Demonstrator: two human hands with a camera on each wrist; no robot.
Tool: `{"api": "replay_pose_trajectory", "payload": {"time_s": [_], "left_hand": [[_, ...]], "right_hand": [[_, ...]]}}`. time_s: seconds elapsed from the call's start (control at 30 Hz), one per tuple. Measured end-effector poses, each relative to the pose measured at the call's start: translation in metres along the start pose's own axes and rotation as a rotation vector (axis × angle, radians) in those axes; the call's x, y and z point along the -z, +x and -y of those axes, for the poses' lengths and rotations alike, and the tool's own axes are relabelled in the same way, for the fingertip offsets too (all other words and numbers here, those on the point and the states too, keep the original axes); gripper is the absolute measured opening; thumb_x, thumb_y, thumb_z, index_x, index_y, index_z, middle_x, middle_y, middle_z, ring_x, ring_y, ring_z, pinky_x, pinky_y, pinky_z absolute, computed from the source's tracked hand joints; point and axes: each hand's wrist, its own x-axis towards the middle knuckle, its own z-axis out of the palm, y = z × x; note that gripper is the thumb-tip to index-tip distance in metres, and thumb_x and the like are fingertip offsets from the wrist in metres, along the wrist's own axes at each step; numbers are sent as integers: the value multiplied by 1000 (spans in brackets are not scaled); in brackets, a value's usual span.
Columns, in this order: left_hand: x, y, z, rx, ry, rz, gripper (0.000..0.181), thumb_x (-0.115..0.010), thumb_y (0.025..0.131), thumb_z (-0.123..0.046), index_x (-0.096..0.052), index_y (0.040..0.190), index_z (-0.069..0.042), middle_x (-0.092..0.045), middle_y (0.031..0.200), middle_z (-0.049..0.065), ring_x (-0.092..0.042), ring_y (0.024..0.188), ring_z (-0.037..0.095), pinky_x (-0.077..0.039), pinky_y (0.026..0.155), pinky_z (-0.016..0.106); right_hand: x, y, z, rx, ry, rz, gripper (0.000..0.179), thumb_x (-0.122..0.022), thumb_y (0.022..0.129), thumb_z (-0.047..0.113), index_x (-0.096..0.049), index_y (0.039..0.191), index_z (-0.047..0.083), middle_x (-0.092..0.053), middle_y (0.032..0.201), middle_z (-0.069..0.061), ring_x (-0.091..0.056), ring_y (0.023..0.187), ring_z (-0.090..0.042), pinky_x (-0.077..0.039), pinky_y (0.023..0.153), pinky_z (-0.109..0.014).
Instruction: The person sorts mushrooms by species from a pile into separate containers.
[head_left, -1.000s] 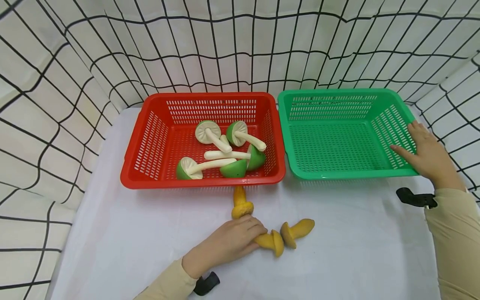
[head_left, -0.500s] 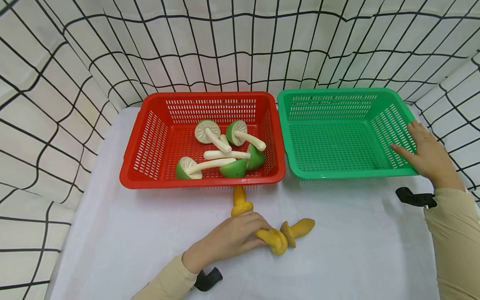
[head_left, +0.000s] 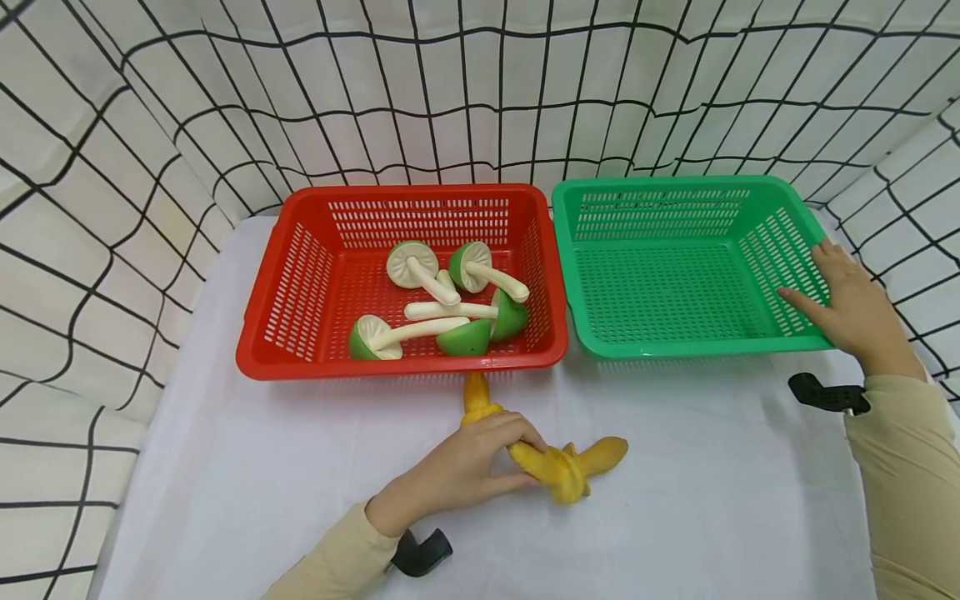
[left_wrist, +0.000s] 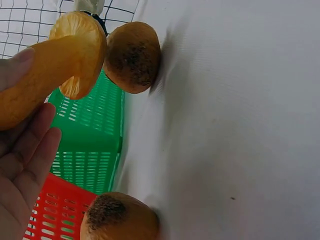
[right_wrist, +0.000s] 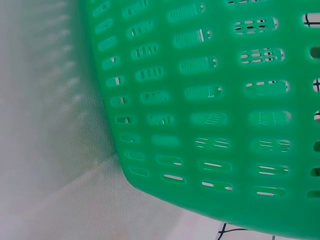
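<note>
My left hand (head_left: pixel 467 468) pinches the stem of a yellow toy mushroom (head_left: pixel 558 472) between thumb and fingers. In the left wrist view, that mushroom's gilled cap (left_wrist: pixel 90 55) points away from the palm. Its cap overlaps a second yellow mushroom (head_left: pixel 606 455) lying to the right on the white cloth. Behind the hand lies a third yellow mushroom (head_left: pixel 476 395), its stem toward the red basket. My right hand (head_left: pixel 858 308) rests on the right rim of the green basket (head_left: pixel 712 347), thumb stretched over the inside. The right wrist view shows the basket's slotted wall (right_wrist: pixel 190 110), with no fingers visible.
A red basket (head_left: pixel 397 369) stands left of the green one and holds several mushrooms with green caps and white stems (head_left: pixel 420 331). White cloth covers the table (head_left: pixel 697 500). White sheeting with black netting (head_left: pixel 480 75) rises behind and at both sides.
My left hand has shifted slightly up and right, with the pinched mushroom turning and moving over against the mushroom at its right. My right hand has stayed at the green basket.
</note>
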Motion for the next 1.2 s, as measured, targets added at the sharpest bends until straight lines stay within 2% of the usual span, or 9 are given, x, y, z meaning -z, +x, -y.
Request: {"api": "replay_pose_trajectory", "payload": {"time_s": [0.37,0.63,0.77,0.83,0.9,0.93,1.07,1.13,1.2], "left_hand": [[9,18,-2,-52,-56,-106,34,-80,73,-5,-59,100,-6,-62,99,1,-58,96,9,-48,85,19],[15,42,0,-92,-32,-204,30,-79,76,-8,-60,99,-6,-63,97,0,-57,91,8,-47,81,19],[13,56,3,-63,-72,-258,23,-74,79,-1,-62,99,-4,-64,96,3,-60,88,11,-49,78,18],[12,61,4,-61,-45,-253,19,-70,82,3,-62,99,-3,-64,96,5,-60,89,13,-49,80,17],[11,63,2,-83,46,-212,18,-68,83,2,-62,100,-3,-64,98,5,-60,90,15,-48,81,17],[11,63,1,-98,129,-176,18,-69,84,-1,-62,100,-3,-63,99,5,-59,92,15,-48,83,17],[7,59,-5,-149,538,-7,24,-73,82,-13,-64,102,-6,-63,102,2,-58,96,15,-47,85,20],[4,55,-5,-126,742,58,20,-72,82,-13,-64,100,-8,-63,98,1,-58,92,14,-49,79,20],[0,50,-1,-85,902,84,16,-69,83,-11,-65,99,-10,-63,95,0,-58,87,15,-49,71,22]], "right_hand": [[-4,0,-1,11,21,4,80,-39,97,47,-12,145,-12,-7,152,-28,0,142,-37,-3,112,-54],[-2,0,1,9,15,0,81,-39,96,47,-12,145,-12,-8,151,-29,-1,142,-38,-4,112,-54],[-2,0,1,7,11,1,81,-39,97,47,-12,144,-13,-8,151,-30,-2,141,-38,-4,113,-53],[-1,0,1,7,15,2,81,-39,97,47,-12,144,-13,-8,151,-30,-2,142,-38,-4,113,-53],[-1,0,1,5,17,1,81,-39,97,47,-11,144,-12,-8,151,-29,-1,142,-38,-4,113,-53],[0,1,1,3,17,-1,81,-39,97,47,-11,145,-12,-7,151,-29,-1,142,-38,-4,113,-53],[1,1,0,-6,16,-7,81,-39,96,47,-11,145,-11,-7,152,-28,-1,142,-37,-4,112,-54],[1,1,0,-10,13,-9,81,-39,96,47,-11,145,-11,-7,152,-27,-1,142,-37,-4,112,-54],[1,1,0,-13,12,-10,81,-38,96,48,-12,145,-11,-8,152,-27,-2,142,-37,-5,112,-54]]}}
